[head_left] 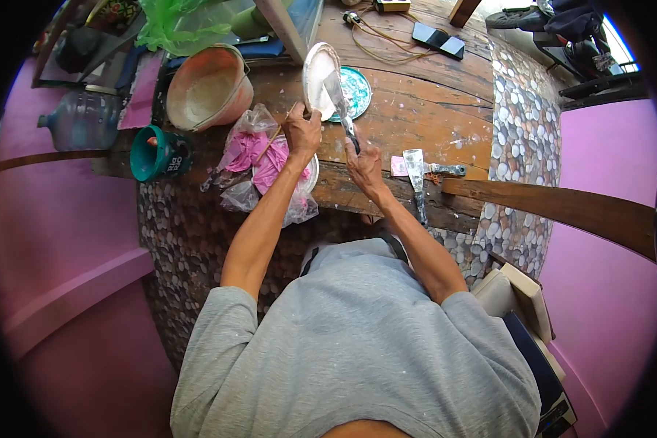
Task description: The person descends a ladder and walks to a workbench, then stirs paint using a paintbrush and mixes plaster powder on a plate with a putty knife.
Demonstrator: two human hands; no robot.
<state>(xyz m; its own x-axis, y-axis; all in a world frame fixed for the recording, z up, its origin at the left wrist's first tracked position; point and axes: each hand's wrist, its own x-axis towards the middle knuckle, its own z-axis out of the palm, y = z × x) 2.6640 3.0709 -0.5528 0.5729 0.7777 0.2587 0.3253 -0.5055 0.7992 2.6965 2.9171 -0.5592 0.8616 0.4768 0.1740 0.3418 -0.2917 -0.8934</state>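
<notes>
My left hand (302, 131) grips the lower edge of a round white lid (318, 77), which is tilted up and coated with white paste. In my right hand (364, 162) is the dark handle of a putty knife (336, 96), its wide blade lying against the paste. Behind them a turquoise lid (356, 93) with white smears rests on the wooden table (431, 95). Pink material (270, 162) in clear plastic lies left of my left forearm, over a partly hidden white rim. Two more scrapers (415, 171) lie crossed to the right of my right hand.
An orange bucket (208, 87) and a teal pail (157, 155) stand at the left, near a large water bottle (80, 120). A phone (438, 40) and cables lie at the table's far side. Part of another person (562, 20) shows at the upper right.
</notes>
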